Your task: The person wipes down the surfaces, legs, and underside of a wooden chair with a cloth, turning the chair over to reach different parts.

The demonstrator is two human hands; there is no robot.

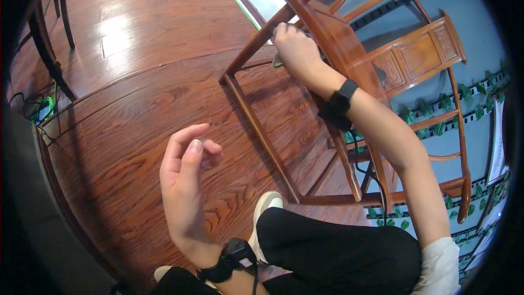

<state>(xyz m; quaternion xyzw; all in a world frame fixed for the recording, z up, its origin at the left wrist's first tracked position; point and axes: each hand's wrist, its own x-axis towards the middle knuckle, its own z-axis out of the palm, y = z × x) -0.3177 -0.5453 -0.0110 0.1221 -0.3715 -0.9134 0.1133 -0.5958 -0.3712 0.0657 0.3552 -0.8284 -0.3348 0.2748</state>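
A wooden armchair with a carved back panel stands at the right, shown slanted in the view. My right hand is closed round a greyish cloth at the chair's upper leg, near the seat's edge; most of the cloth is hidden by the fingers. My left hand hangs over the wood floor, left of the chair's lower rail, with its fingers loosely curled and nothing in them. Each wrist bears a black strap with a device and a cable.
Dark furniture legs stand at the upper left, with green and black cables near them on the wood-grain floor. A dark edge runs down the left side. My shoe is close to the chair's lower corner. Leafy vines hang on the wall behind.
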